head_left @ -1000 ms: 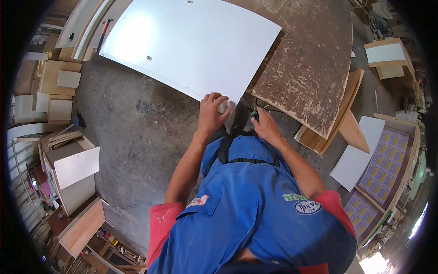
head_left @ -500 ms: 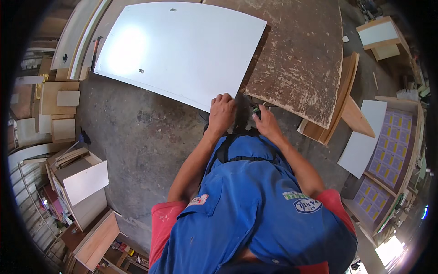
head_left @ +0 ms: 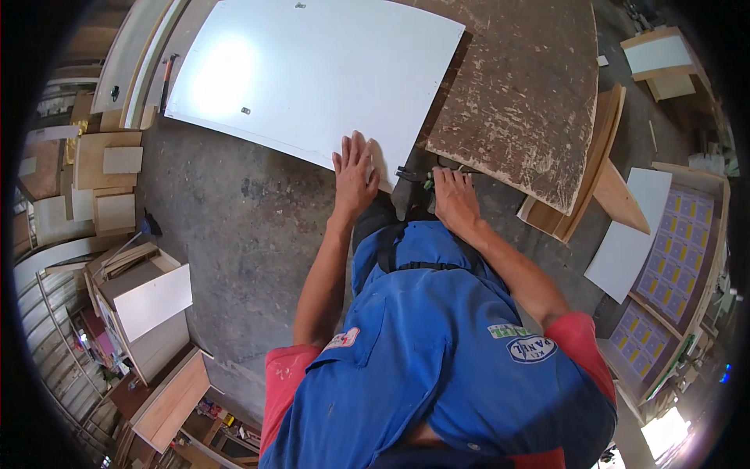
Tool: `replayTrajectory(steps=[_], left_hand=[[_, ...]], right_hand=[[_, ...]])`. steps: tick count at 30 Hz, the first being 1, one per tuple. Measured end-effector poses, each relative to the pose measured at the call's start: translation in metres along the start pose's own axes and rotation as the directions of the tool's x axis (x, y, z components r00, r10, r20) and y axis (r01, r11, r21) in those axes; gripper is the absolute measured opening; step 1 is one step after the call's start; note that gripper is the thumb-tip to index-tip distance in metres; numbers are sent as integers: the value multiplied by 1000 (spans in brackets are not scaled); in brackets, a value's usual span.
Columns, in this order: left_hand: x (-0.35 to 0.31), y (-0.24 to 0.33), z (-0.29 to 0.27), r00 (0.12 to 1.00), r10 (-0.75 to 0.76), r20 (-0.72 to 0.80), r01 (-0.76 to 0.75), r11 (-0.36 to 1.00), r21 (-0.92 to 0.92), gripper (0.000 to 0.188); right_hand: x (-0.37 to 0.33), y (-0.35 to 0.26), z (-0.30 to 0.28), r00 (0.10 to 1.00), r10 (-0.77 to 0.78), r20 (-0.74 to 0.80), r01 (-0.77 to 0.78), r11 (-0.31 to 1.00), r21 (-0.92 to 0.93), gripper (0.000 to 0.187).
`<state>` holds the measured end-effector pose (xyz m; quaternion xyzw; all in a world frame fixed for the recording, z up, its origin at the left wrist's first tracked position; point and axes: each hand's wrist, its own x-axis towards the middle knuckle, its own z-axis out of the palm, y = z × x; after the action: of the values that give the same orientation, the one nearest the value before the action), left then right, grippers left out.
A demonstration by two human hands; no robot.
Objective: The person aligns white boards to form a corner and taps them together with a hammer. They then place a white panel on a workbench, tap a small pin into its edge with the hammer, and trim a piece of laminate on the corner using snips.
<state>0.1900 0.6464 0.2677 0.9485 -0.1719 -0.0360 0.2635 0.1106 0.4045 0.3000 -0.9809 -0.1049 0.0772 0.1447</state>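
A large white panel (head_left: 336, 74) lies flat, with two small metal fittings on its face. My left hand (head_left: 355, 184) rests palm down near the panel's near right corner, fingers stretched and slightly spread, holding nothing. My right hand (head_left: 455, 195) is closed around a black-and-green hand tool (head_left: 427, 181). The tool's dark end points left, close to the panel's corner; its exact kind is partly hidden by the hand. Just beyond my right hand is the worn edge of a brown work board (head_left: 516, 102).
A hammer (head_left: 167, 78) lies left of the panel. Wooden boards (head_left: 582, 187) lean at the right, by a white board (head_left: 629, 234) and a crate (head_left: 672, 234) with purple-and-yellow packages. At the left stand wood offcuts (head_left: 109, 164) and an open cabinet (head_left: 152, 305).
My left hand has opened from curled fingers at the panel's corner to lie flatter and further left. My right hand has turned palm down, and the tool's end now points left toward the panel.
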Motion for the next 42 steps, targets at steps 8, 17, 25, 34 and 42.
replayTrajectory(steps=[8,17,25,34,42], left_hand=[[-1,-2,4,996,-27,80,28,1000,-11,67],[-1,-1,5,996,-27,85,28,1000,-13,70],[1,2,2,997,4,76,-7,999,49,83],[1,16,5,997,-52,54,47,995,90,94],[2,23,22,992,-22,-125,50,973,225,67]], right_hand=[[12,-11,8,993,-38,-110,11,972,-234,40],[32,7,-4,955,67,289,-143,957,251,25],[63,34,-37,400,-698,594,-884,-122,451,20],[5,42,-17,784,-58,617,-450,632,631,19],[-40,69,10,700,346,624,-595,766,243,31]])
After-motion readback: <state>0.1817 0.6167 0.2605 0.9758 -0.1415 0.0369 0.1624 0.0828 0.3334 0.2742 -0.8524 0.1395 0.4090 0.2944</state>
